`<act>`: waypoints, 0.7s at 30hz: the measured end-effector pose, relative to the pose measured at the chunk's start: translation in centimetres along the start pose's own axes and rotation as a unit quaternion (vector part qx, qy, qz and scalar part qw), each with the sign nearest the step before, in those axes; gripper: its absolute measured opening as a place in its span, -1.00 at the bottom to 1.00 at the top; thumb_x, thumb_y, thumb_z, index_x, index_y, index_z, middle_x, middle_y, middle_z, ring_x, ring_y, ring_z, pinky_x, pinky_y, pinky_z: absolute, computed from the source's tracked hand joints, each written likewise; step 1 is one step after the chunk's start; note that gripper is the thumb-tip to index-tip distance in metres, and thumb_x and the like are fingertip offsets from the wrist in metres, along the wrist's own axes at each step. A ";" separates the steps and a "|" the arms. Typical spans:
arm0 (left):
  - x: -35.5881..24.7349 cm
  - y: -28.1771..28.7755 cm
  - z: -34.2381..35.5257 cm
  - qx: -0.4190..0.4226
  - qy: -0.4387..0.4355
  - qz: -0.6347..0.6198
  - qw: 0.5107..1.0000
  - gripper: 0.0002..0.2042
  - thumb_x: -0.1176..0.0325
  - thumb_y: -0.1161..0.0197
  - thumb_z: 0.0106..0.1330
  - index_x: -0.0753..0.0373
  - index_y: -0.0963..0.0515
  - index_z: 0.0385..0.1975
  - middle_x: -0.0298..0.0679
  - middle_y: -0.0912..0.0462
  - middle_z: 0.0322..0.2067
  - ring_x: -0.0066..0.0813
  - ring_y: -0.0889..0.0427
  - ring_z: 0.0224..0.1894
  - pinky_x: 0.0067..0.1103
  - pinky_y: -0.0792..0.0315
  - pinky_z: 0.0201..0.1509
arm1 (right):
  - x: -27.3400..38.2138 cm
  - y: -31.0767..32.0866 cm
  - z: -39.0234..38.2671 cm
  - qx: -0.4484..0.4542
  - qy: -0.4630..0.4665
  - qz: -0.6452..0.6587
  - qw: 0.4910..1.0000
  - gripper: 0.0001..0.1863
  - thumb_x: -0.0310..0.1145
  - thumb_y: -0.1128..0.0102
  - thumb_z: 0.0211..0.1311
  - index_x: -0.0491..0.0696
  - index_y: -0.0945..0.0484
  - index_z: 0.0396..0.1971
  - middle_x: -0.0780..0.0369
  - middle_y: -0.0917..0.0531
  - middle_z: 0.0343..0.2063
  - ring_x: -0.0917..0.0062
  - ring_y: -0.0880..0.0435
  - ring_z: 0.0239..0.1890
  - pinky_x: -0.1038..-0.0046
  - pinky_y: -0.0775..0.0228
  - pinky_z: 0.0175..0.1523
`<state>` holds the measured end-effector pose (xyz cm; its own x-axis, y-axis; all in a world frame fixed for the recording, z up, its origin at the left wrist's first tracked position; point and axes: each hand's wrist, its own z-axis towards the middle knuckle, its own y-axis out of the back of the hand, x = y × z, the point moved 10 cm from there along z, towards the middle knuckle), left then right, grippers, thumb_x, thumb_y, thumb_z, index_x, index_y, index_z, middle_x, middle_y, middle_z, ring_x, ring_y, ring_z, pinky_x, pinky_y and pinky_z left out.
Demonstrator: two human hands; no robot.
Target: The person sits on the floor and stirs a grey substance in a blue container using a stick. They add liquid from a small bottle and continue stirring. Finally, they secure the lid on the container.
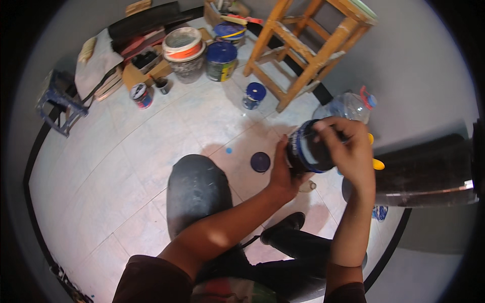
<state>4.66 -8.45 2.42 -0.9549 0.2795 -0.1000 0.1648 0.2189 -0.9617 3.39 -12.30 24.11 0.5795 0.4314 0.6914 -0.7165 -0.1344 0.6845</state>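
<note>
My left hand (285, 177) is wrapped round the side of a small dark paint tub (304, 147) with a blue rim, held up tilted above the floor. At the tub's dark, glossy top, my right hand (349, 149) has its thumb and fingers pinched together near the far edge. What those fingers pinch, if anything, I cannot make out. Below, on the tiles, a round dark blue lid (260, 162) lies flat. A little blue spot (229, 150) shows on the floor left of it.
Farther off stand a blue-lidded jar (253, 95), larger tubs (221, 60), a stained bucket (185, 53) and an open can (141, 95). A wooden stool (308, 53) and a clear jug (348, 107) stand at right; beyond my right forearm is a large black cylinder (422, 174).
</note>
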 end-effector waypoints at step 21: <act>-0.4 0.1 -0.3 -0.010 0.006 -0.018 1.000 -0.32 -0.42 -0.04 0.49 -0.05 -0.46 0.36 -0.29 -0.62 0.26 -0.37 -0.66 0.28 -0.36 -0.58 0.33 | 0.6 1.2 -0.3 0.022 -0.005 -0.158 0.987 -0.84 -0.43 -0.42 0.31 -0.24 -0.75 -0.35 0.05 -0.73 -0.49 0.29 -0.72 -0.43 0.33 -0.50 -0.23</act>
<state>5.10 -8.28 2.41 -0.9572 0.2825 -0.0624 0.1353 0.2467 -0.9596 2.76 -11.96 25.25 0.7758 0.4485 0.4437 -0.4816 -0.0334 0.8758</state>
